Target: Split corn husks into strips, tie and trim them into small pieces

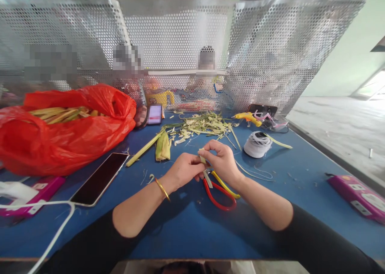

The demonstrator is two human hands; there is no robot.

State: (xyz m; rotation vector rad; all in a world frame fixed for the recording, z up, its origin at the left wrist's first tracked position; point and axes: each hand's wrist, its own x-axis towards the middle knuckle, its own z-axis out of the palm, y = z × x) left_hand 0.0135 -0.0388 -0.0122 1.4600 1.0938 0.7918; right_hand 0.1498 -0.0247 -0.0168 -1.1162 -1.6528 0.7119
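My left hand (185, 170) and my right hand (221, 160) meet over the middle of the blue table. Both have their fingers closed on a narrow pale green plant strip (202, 155), whose lower end hangs below the fingertips. Just beneath my hands lie scissors (219, 202) with one red and one yellow handle loop, their blades partly hidden. A cut green stalk piece (163, 146) stands behind my left hand, beside a long thin stalk (143, 149). Beyond my hands is a pile of green peelings (206, 124). Thin pale thread (255, 176) curls to the right of my right hand.
A red plastic bag (105, 142) of stalks fills the left. Near it lie a black phone (100, 178) and a purple power strip (45, 188). A white thread spool (257, 145), a yellow glue gun (248, 117) and another purple strip (357, 194) are right. Perforated metal (177, 37) stands behind.
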